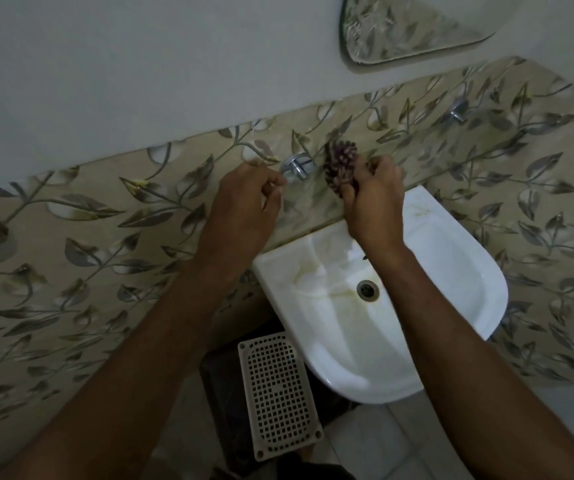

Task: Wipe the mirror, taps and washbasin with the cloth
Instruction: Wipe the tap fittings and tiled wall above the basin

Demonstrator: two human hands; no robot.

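Note:
My right hand grips a dark purple, tufted cloth and holds it up against the tiled wall above the white washbasin. A chrome tap sticks out of the wall just left of the cloth. My left hand is at that tap, fingers curled at its left side; the fingertips touch or nearly touch it. A second chrome tap sits further right on the wall. The mirror hangs above, its lower edge in view. The basin has yellowish stains around the drain.
Leaf-patterned tiles cover the lower wall, with plain grey wall above. A perforated white plastic basket stands on the floor under the basin's left side, beside a dark bin.

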